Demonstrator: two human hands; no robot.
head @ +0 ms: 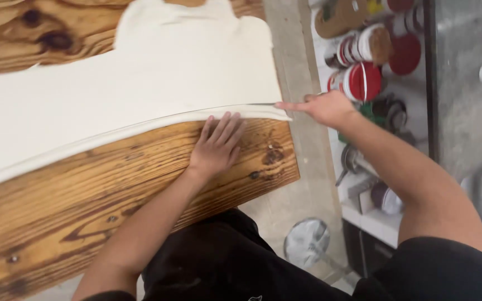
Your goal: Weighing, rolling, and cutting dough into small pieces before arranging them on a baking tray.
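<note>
A wide sheet of pale, off-white material (140, 83) lies across a knotty wooden tabletop (112, 189), folded or layered along its near edge. My left hand (217, 144) rests flat on the wood with fingers spread, fingertips touching that edge. My right hand (322, 107) is at the sheet's right corner, its fingers closed around a thin blade-like tool whose tip lies in the edge of the sheet; the tool is mostly hidden by the hand.
Right of the table, a white shelf (375, 220) holds several round tins with red lids (364, 81) and other jars. A round metal lid (307, 241) lies on the concrete floor (302, 56). My dark trousers fill the bottom.
</note>
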